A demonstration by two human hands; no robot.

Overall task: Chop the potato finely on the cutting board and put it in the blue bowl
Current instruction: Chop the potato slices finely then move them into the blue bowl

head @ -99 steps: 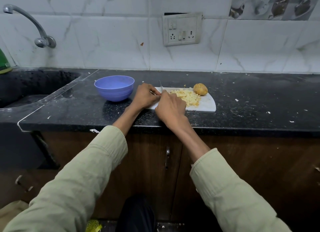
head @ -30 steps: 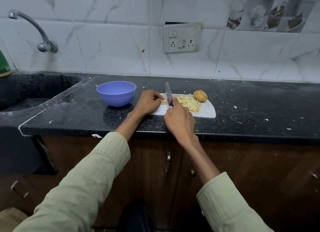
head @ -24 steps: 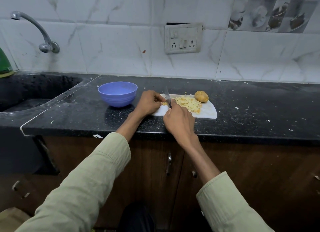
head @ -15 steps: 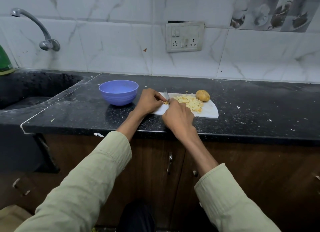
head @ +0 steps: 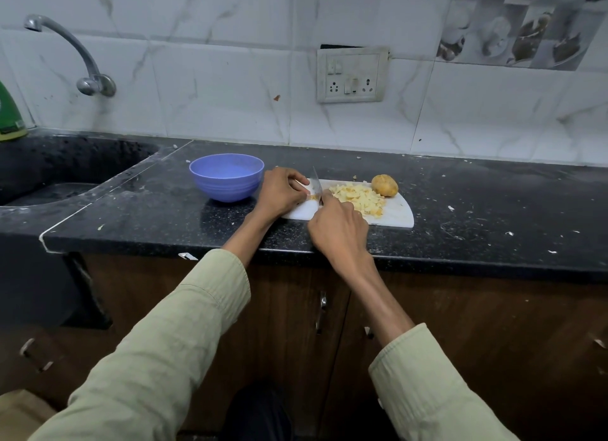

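A white cutting board (head: pixel 396 213) lies on the black counter. On it sits a heap of chopped potato (head: pixel 357 197) and, at the far right corner, an unpeeled potato piece (head: pixel 384 185). My left hand (head: pixel 283 190) pinches a small potato piece (head: pixel 313 196) at the board's left end. My right hand (head: pixel 339 228) grips a knife (head: pixel 317 185), whose blade stands just right of my left fingertips, touching the small piece. The handle is hidden in my fist. The blue bowl (head: pixel 226 176) stands empty just left of my left hand.
A black sink (head: pixel 49 177) with a wall tap (head: pixel 75 59) lies to the left. A green bottle (head: pixel 10 115) stands at the far left edge. A socket plate (head: pixel 351 75) is on the tiled wall. Potato scraps dot the counter (head: pixel 493 210).
The knife, raised upright a second ago, has come down onto the small piece under my left fingers. The heap and the bowl have stayed put.
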